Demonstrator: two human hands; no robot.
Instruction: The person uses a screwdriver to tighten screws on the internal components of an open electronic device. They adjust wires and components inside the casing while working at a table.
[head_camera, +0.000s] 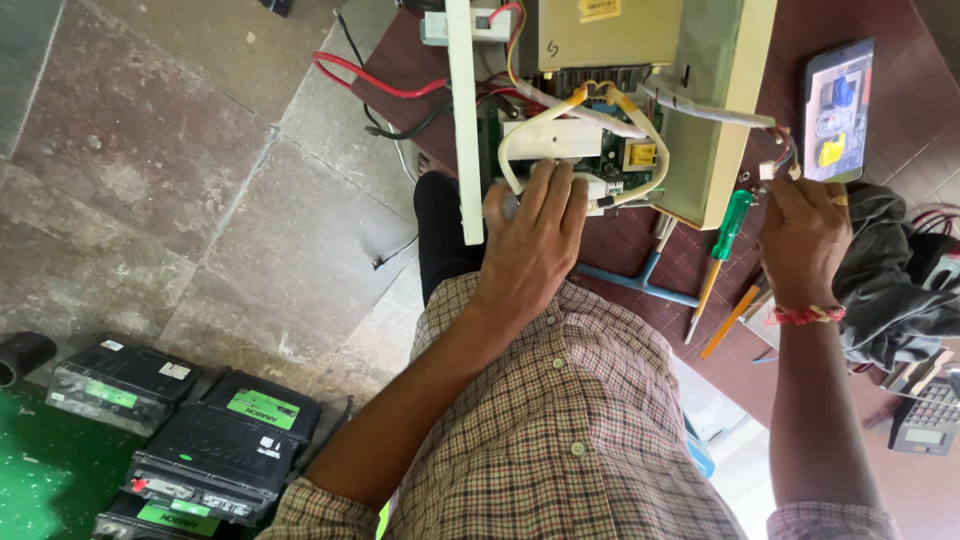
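An opened cream-coloured electrical unit (715, 110) lies on a dark red table, showing a green circuit board (612, 150) and white sleeved wires (520, 130). My left hand (530, 240) rests flat on the unit's front edge, fingers spread over the wires and board. My right hand (800, 235) is at the unit's right corner, its fingers pinched on a small white wire connector (770, 170). A green-handled screwdriver (722, 250) lies on the table between my hands.
A phone (838, 110) with a lit screen lies right of the unit. A grey cloth (890, 280) and a calculator (925, 420) sit at the right edge. Several black batteries (210, 440) stand on the stone floor at lower left. Red and black cables (380, 85) hang off the table.
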